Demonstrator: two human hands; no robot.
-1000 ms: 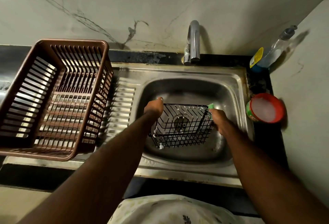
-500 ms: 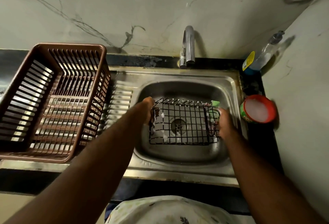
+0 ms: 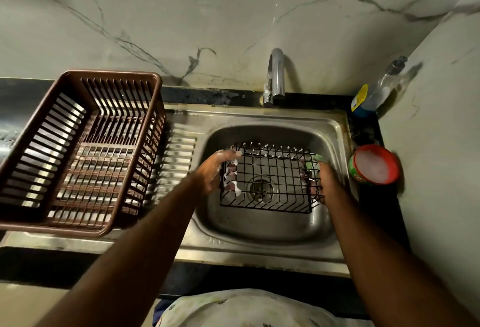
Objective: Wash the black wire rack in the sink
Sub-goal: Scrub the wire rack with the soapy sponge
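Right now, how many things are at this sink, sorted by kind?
Racks and baskets: 2 (black rack, brown basket)
Soap containers: 2 (bottle, tub)
Scrubbers: 1 (green scrubber)
Taps: 1 (tap)
Total: 6

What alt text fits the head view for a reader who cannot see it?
A left hand and right hand grip opposite sides of a soapy black wire rack in a steel sink, a green scrubber by the right hand. A brown dish basket stands on the drainboard at left.
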